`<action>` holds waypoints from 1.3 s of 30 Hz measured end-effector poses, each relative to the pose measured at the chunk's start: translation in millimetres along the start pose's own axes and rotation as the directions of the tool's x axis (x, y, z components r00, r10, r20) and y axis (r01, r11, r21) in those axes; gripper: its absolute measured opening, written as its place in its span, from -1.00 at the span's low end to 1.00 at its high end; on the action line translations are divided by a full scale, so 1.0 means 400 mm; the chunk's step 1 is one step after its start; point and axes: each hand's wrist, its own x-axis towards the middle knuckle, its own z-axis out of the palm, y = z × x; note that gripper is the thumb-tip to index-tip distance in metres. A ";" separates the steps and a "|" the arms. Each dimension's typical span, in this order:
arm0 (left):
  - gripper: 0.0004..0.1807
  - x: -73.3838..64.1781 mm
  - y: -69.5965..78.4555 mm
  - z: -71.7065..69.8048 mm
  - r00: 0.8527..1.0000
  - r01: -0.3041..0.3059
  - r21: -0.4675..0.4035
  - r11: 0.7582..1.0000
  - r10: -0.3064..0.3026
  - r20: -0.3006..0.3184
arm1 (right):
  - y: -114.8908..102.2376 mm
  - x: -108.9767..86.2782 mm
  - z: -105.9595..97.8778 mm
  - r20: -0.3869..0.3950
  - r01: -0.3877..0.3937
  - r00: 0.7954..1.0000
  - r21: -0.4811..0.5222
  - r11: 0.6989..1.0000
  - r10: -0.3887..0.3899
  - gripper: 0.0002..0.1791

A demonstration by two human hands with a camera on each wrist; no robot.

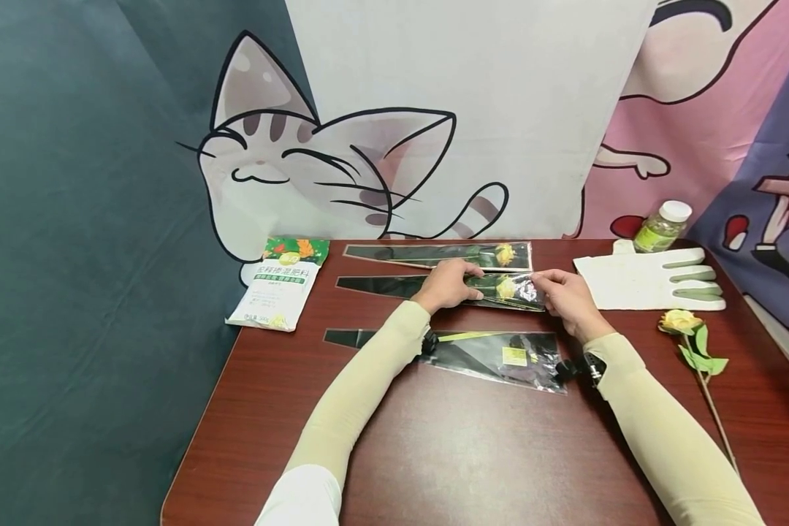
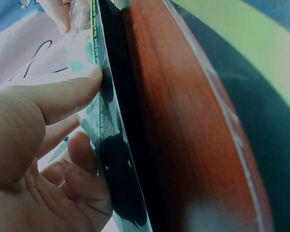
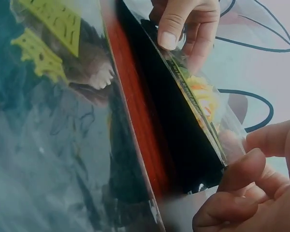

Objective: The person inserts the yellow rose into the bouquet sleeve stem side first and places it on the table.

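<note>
Holding the middle sleeve (image 1: 524, 296) between the far sleeve (image 1: 394, 253) and near sleeve (image 1: 473, 358) on the desk (image 1: 434, 438), the left hand (image 1: 448, 285) grips its side in the head view; the right hand (image 1: 568, 301) pinches its end. Left wrist view: the left hand's thumb presses the edge. Right wrist view: a yellow rose (image 3: 203, 99) shows inside, between both hands.

Both my forearms (image 1: 360, 391) extend forward. My left hand (image 1: 448, 285) grips, thumb (image 2: 67, 96) straight, fingers (image 2: 82, 152) bent; my right hand (image 1: 570, 301) pinches with its fingertips (image 3: 246, 166).
</note>
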 end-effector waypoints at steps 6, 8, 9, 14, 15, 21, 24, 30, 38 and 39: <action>-0.51 -0.003 0.000 0.000 1.000 -0.015 0.019 1.000 0.016 -0.018 | -0.002 -0.004 -0.015 0.021 -0.019 1.000 -0.019 1.000 0.020 -0.59; -0.49 -0.005 0.001 -0.004 1.000 -0.014 0.025 1.000 0.014 -0.018 | -0.004 -0.010 -0.023 0.018 -0.014 1.000 -0.028 0.999 0.015 -0.59; -0.48 -0.006 0.002 -0.007 1.000 -0.014 0.029 0.999 0.015 -0.019 | -0.006 -0.016 -0.027 0.013 -0.007 1.000 -0.034 0.999 0.007 -0.61; -0.47 -0.028 0.016 -0.022 0.999 -0.035 0.036 0.999 0.036 -0.029 | -0.012 -0.045 -0.043 0.002 0.035 0.999 -0.084 0.996 -0.035 -0.61; -0.48 -0.034 0.019 -0.024 0.998 -0.043 0.035 0.998 0.044 -0.033 | -0.012 -0.051 -0.047 0.003 0.043 0.999 -0.096 0.994 -0.043 -0.60; -0.50 -0.081 0.033 -0.028 0.996 -0.093 -0.035 0.995 0.092 -0.017 | -0.005 -0.085 -0.064 0.031 0.114 0.993 -0.197 0.974 -0.110 -0.53; -0.47 -0.106 0.036 -0.024 0.994 -0.105 -0.105 0.989 0.108 0.022 | -0.001 -0.104 -0.068 0.061 0.169 0.986 -0.283 0.944 -0.157 -0.55; -0.45 -0.152 0.054 -0.011 0.985 -0.125 -0.105 0.987 0.137 0.107 | 0.008 -0.140 -0.069 0.079 0.234 0.972 -0.403 0.885 -0.221 -0.58; -0.47 -0.187 0.082 0.033 0.963 -0.157 -0.083 0.984 0.172 0.208 | 0.026 -0.184 -0.074 0.181 0.282 0.959 -0.544 0.790 -0.217 -0.59; -0.45 -0.189 0.085 0.039 0.961 -0.159 -0.077 0.984 0.172 0.217 | 0.028 -0.189 -0.075 0.196 0.296 0.955 -0.566 0.769 -0.223 -0.60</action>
